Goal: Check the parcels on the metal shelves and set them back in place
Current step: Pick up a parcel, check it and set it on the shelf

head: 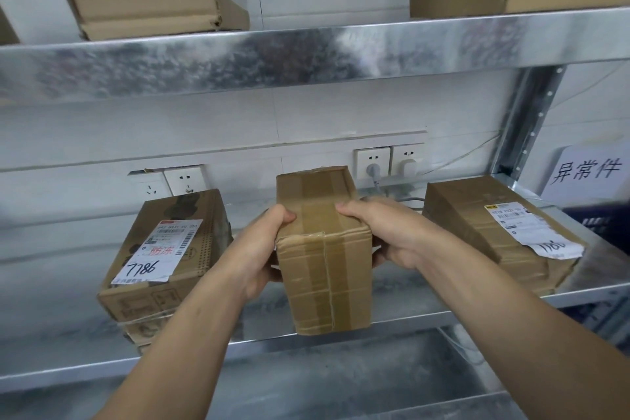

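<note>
The left hand and right hand clasp the parcel between them (thumbs on top).

Person's body in view: two hands and two forearms. Left hand and right hand are bare. Behind each grip, wrist and forearm are uncovered as far as the lower edge of view: left forearm, right forearm. Nail detail at the thumbs too blurred to assess.
</note>
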Available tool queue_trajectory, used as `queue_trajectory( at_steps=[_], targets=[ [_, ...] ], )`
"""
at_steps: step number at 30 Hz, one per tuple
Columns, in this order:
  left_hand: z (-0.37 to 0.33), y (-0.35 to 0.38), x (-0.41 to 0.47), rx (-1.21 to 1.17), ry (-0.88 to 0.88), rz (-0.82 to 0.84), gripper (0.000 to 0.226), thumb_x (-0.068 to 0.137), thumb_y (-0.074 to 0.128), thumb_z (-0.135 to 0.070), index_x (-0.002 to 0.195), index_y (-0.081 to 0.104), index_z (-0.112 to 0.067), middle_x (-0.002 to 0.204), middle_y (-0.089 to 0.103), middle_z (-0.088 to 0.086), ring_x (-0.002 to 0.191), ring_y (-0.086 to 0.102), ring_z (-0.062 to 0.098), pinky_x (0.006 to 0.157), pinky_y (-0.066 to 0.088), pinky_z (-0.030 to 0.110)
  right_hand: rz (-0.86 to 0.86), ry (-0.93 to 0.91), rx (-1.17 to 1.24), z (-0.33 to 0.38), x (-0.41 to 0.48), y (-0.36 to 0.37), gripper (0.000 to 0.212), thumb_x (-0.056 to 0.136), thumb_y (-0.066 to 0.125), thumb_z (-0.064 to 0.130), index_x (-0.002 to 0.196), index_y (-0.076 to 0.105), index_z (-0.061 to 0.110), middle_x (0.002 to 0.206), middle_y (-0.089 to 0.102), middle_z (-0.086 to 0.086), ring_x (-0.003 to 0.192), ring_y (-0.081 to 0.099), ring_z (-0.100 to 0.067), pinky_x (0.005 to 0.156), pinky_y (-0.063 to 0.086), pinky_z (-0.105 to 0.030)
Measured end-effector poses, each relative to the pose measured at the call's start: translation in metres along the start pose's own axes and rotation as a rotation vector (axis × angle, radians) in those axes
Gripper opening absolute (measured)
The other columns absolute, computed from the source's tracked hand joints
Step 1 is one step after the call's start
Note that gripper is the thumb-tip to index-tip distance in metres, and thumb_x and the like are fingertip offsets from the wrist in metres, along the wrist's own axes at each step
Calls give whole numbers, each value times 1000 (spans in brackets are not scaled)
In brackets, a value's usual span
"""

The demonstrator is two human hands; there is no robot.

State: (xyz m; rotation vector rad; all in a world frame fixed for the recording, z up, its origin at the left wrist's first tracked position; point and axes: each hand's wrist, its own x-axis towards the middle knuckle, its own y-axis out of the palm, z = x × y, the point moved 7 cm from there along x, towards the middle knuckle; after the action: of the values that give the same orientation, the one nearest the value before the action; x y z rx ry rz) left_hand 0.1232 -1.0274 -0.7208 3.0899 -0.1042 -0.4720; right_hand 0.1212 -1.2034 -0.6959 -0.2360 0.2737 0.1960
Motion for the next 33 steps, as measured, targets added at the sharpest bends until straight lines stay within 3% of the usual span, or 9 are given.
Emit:
queue_trajectory(
  at_steps=[5,9,11,14,19,22,26,30,33],
  targets=[
    [-7,-3,-5,-6,57,5,29,94,51,-36,113,65,-17,98,67,9,88,61,25,77,50,38,-16,-3,73,1,-6,-7,38,97,60,56,108,73,22,91,76,1,97,69,-22,91,57,-48],
    [-23,-8,-9,-96,190,37,56,73,61,-34,127,57,-20,114,69,5,100,64,24,85,49,39,-62,-11,323,9,-11,-20,54,96,49,69,115,68,22,101,76,-3,100,70,-23,80,58,-46],
    [-28,-9,-11,-153,206,75,60,76,62,-39,132,56,-18,114,66,0,99,64,25,81,52,39,-105,-8,390,11,-10,-26,61,97,45,70,116,67,16,103,75,-5,99,71,-26,81,59,-50],
    [-31,-9,-14,-206,206,73,48,99,51,-51,133,57,-17,116,64,0,102,61,27,77,54,42,-166,-14,425,9,-8,-30,58,99,43,68,106,65,14,92,70,-5,92,67,-26,80,58,-51],
    [-20,-5,-10,-240,148,34,54,98,47,-61,126,66,-19,108,68,0,98,61,19,69,48,35,-160,1,424,1,-6,-24,46,100,48,64,95,66,22,61,69,4,82,62,-20,71,50,-39],
    [-12,-2,-8,-234,119,18,49,93,58,-60,120,72,-22,116,74,2,114,64,21,82,51,38,-126,-1,397,-6,-3,-16,34,98,58,56,95,72,25,67,73,8,82,65,-16,79,49,-36],
    [0,-5,1,-271,87,8,85,68,81,-53,137,57,-9,125,67,10,127,60,35,100,51,52,-66,39,421,-18,1,-6,26,97,66,37,109,75,16,101,79,-9,88,70,-23,91,57,-39],
    [10,1,5,-238,70,-4,46,91,72,-27,128,49,-12,113,67,12,102,68,28,94,54,49,-3,58,398,-26,4,4,25,101,62,33,111,73,13,93,78,-5,82,73,-18,76,57,-30],
    [15,8,7,-270,72,42,52,94,69,-19,139,42,-23,107,75,6,87,76,22,81,58,41,8,23,376,-28,8,6,30,102,61,32,122,69,11,101,79,-6,88,75,-19,77,59,-31]
  ],
)
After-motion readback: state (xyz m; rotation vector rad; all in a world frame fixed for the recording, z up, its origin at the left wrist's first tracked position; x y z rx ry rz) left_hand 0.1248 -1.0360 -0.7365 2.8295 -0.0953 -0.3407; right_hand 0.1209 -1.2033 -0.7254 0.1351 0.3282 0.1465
